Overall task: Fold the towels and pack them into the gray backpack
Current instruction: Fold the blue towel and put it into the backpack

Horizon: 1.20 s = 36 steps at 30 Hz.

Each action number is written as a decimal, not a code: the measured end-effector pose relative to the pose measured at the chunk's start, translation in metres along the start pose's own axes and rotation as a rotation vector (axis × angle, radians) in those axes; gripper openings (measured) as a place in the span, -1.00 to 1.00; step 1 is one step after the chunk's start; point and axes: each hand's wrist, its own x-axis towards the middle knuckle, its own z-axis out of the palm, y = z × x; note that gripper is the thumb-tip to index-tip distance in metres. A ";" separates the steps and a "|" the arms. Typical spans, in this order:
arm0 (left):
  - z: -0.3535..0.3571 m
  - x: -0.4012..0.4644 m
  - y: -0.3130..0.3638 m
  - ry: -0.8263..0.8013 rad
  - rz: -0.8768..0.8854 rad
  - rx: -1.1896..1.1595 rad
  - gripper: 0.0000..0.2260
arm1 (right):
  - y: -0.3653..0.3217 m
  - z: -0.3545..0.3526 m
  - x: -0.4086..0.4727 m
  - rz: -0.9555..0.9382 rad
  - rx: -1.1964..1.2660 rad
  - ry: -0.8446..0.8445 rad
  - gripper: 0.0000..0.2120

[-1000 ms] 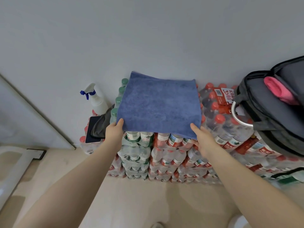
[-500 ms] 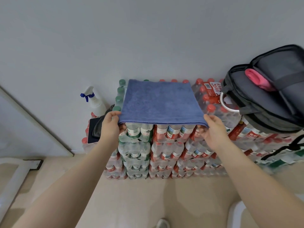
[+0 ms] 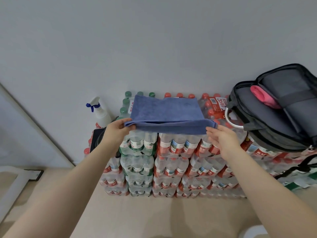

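The blue towel (image 3: 164,112) lies at centre frame on top of the stacked cases of bottled water (image 3: 171,152), its long axis running left to right across the picture, its near folded edge overhanging the front of the stack. The left hand (image 3: 115,130) pinches the near-left corner, thumb on top, grip closed on the cloth. The right hand (image 3: 223,136) sits at the near-right corner with fingers spread; whether it has hold of the edge cannot be told. The gray backpack (image 3: 277,109) rests on the same stack at right of frame, mouth open, a pink towel (image 3: 264,97) already inside. Judgement: the pack lies to the right of both hands, so the right hand is the nearer one for carrying the towel across.
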 end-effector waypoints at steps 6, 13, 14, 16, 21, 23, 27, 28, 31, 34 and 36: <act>0.013 0.022 0.007 0.233 -0.012 0.134 -0.81 | -0.006 0.009 0.024 -0.204 -0.336 0.087 -0.88; 0.014 0.079 0.022 0.122 -0.029 -0.010 -0.81 | -0.023 0.022 0.079 -0.233 -0.459 0.036 -0.76; 0.015 0.090 0.022 0.104 -0.039 -0.012 -0.81 | -0.025 0.026 0.089 -0.223 -0.459 0.035 -0.74; 0.019 0.115 0.024 0.092 -0.077 -0.014 -0.82 | -0.032 0.036 0.107 -0.202 -0.479 0.027 -0.79; 0.031 0.174 0.026 0.093 -0.094 0.141 -0.79 | -0.050 0.065 0.159 -0.171 -0.493 -0.026 -0.81; 0.031 0.191 0.019 0.071 -0.045 0.347 -0.86 | -0.049 0.074 0.177 -0.175 -0.583 -0.020 -0.85; 0.029 0.209 0.010 0.057 0.049 0.691 -0.88 | -0.041 0.083 0.198 -0.197 -0.848 -0.021 -0.88; 0.030 0.213 0.011 0.057 0.057 0.711 -0.87 | -0.039 0.083 0.202 -0.201 -0.881 -0.003 -0.85; 0.032 0.222 0.013 0.060 0.060 0.744 -0.86 | -0.040 0.086 0.207 -0.224 -1.023 0.047 -0.78; 0.036 0.229 0.015 0.039 0.048 0.810 -0.86 | -0.039 0.088 0.213 -0.238 -1.117 0.040 -0.84; 0.038 0.233 0.014 0.028 0.047 0.857 -0.87 | -0.037 0.088 0.215 -0.242 -1.144 0.054 -0.77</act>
